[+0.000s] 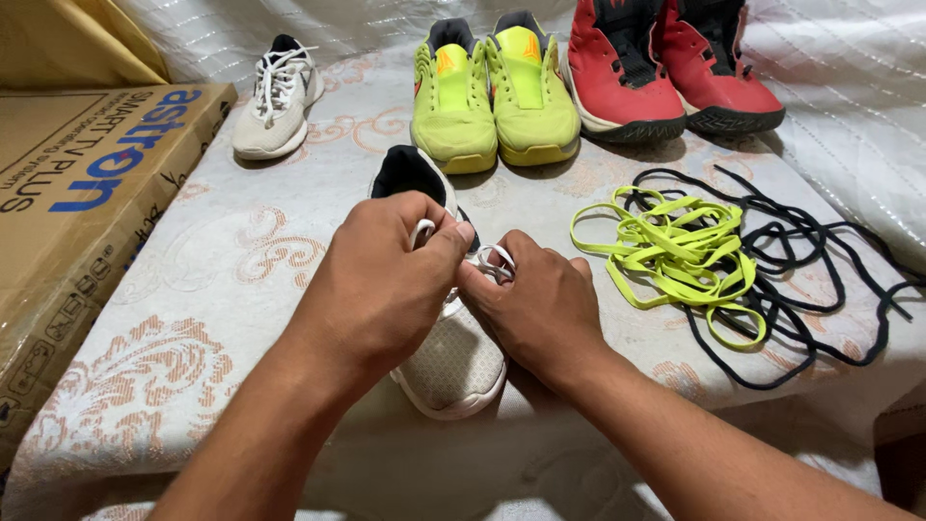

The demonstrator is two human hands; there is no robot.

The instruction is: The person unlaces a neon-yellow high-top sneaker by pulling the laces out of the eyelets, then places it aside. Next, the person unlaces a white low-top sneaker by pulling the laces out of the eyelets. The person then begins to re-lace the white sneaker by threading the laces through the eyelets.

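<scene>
**A:** ok so what's going on with the hands here?

**B:** Both are over the white mesh low-top sneaker [453,362] lying on the pale patterned bedcover [193,280], toe pointing toward the person. The left hand [386,280] is closed with its fingertips pinching a white shoelace [422,230] up near the tongue. The right hand [535,304] is closed too, gripping a loop of the same lace just beside the left thumb. The two hands nearly touch.

**A:** and the rest of the stuff?

**B:** The matching white laced sneaker [278,96] sits at the back left. Next to it there's a pair of neon yellow-green sneakers [492,92], then a pair of red high-top sneakers with black soles [670,68] at the far right (both pairs look unlaced, tongues wide open). Right of the hands is a heap of neon yellow flat laces [675,251] lying on top of a tangle of thin black laces [820,260]. A big flat brown cardboard box in plastic wrap [77,203] rests along the left edge.
</scene>
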